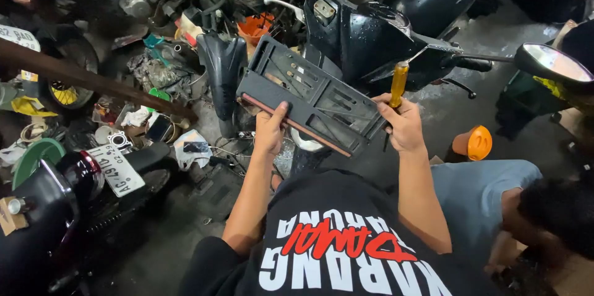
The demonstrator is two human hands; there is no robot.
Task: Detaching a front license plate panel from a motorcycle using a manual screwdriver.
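Black fabric with red and white lettering fills the bottom of the view: the person's shirt [334, 240], with both bare forearms reaching up from it. A second person in a grey-blue shirt [476, 191] crouches just beside them at the right. The left hand [270, 130] grips the near edge of a black plastic licence-plate frame [309, 95], thumb pressed on top along a reddish strip at that edge, fingers hidden beneath. The right hand [403, 124] is closed around a screwdriver with a yellow handle [398, 84], which stands nearly upright just beside the frame's right end; its tip is hidden behind the hand and the frame. The two hands are apart, one at each end of the frame, which is held tilted in the air in front of a black scooter [383, 24]. An orange cap-shaped object [473, 142] lies on the wet concrete floor [458, 104] to the right. A round mirror [550, 64] juts in at the right edge. Farther left, a white number plate [116, 169] hangs on another black motorbike [55, 209], and scattered parts and rags [154, 73] cover the ground beyond.
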